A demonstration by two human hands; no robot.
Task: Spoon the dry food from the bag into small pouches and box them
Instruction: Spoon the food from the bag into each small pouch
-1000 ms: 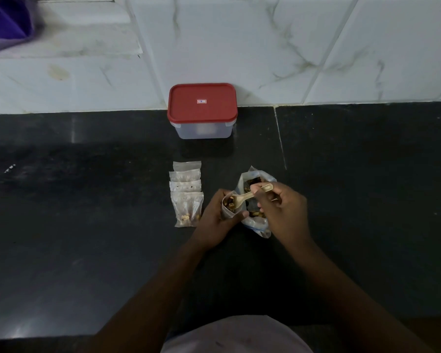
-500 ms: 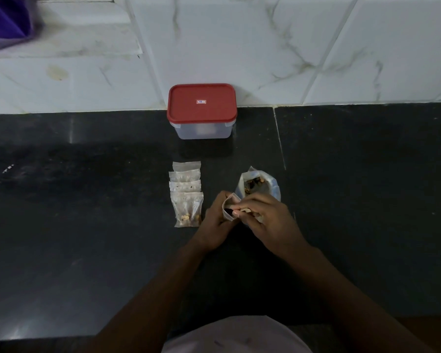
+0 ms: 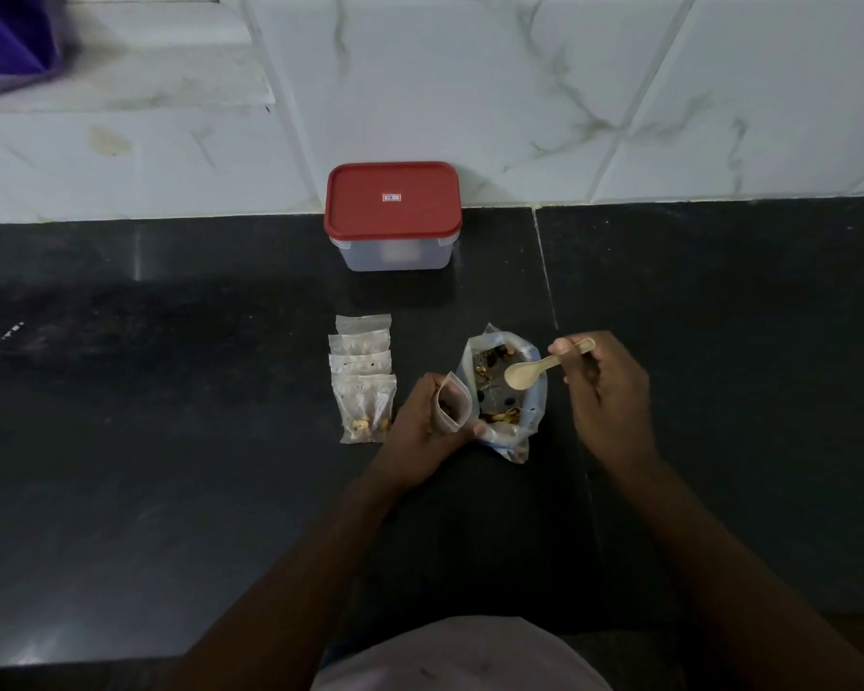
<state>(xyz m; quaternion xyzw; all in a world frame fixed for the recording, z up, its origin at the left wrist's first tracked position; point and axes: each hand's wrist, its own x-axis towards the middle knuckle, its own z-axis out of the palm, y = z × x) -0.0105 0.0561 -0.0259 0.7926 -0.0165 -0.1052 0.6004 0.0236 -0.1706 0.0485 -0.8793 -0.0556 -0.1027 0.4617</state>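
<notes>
An open clear bag of dry food (image 3: 507,391) lies on the black counter (image 3: 170,441), with nuts and dark bits showing inside. My right hand (image 3: 607,391) pinches the handle of a small wooden spoon (image 3: 534,371); its empty bowl hangs over the bag's mouth. My left hand (image 3: 420,426) holds a small clear pouch (image 3: 454,402) upright and open, just left of the bag. Several filled pouches (image 3: 365,381) lie overlapping in a column to the left. A clear box with a red lid (image 3: 392,202) stands shut by the wall.
A white marble-tiled wall (image 3: 520,92) rises behind the counter. Something purple (image 3: 6,37) sits on the ledge at the top left. A seam (image 3: 544,266) in the counter runs down toward the bag.
The right hand has lifted the spoon away from the small pouch and swung it right, over the bag. The left hand still holds the pouch.
</notes>
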